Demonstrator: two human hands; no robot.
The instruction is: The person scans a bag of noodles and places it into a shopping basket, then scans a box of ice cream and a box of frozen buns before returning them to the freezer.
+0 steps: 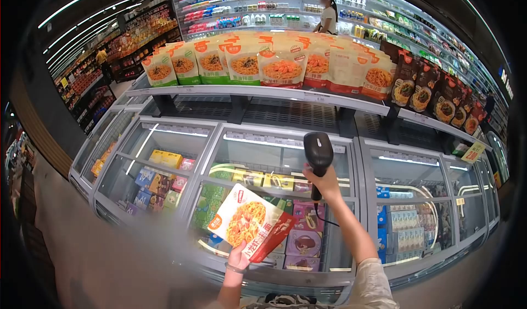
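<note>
My left hand [238, 258] is closed on the lower edge of a noodle packet [250, 221], a white and red pouch with noodles pictured on its front. The packet is tilted, its printed face toward me, above the freezer glass. In my right hand [325, 181] is a black barcode scanner [319, 152], gripped by its handle with the head up. A dark cable [328, 220] hangs from the handle. Scanner and packet are apart, the scanner further up and to the right.
Glass-topped chest freezers [219, 139] with boxed goods stand before me. Above them, a shelf [258, 91] carries upright noodle pouches [282, 67] and dark brown pouches [424, 89]. Behind it are refrigerated shelves [258, 7] and a person [328, 21]. Another person [102, 59] stands in the left aisle.
</note>
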